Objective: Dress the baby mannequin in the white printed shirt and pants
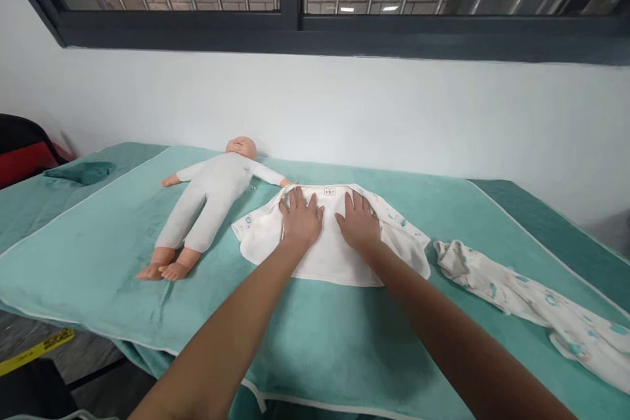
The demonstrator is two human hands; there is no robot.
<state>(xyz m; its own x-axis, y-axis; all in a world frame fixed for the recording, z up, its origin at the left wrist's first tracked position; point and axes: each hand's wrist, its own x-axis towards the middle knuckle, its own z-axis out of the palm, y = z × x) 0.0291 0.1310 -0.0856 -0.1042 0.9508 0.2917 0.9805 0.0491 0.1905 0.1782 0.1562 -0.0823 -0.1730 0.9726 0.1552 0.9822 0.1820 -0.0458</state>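
Note:
A white baby top [325, 256] with a small printed pattern along its sleeves lies opened out on the green bed cover, its neck label facing up near the far edge. Flat on its left part rests my left hand [301, 220], fingers spread. My right hand [360, 220] lies on the right part in the same way, fingers apart. Neither hand grips the cloth. Left of the top, a baby doll [211, 190] in a white bodysuit lies on its back, arms out, with one hand close to the top's upper left edge.
At the right lies a bunched white patterned baby garment [531, 302]. The green cover [98, 236] spreads over the bed, which meets a white wall [344, 111] under a dark-framed window. A red and black item [24, 154] stands at far left; yellow tape [37, 351] shows below the bed edge.

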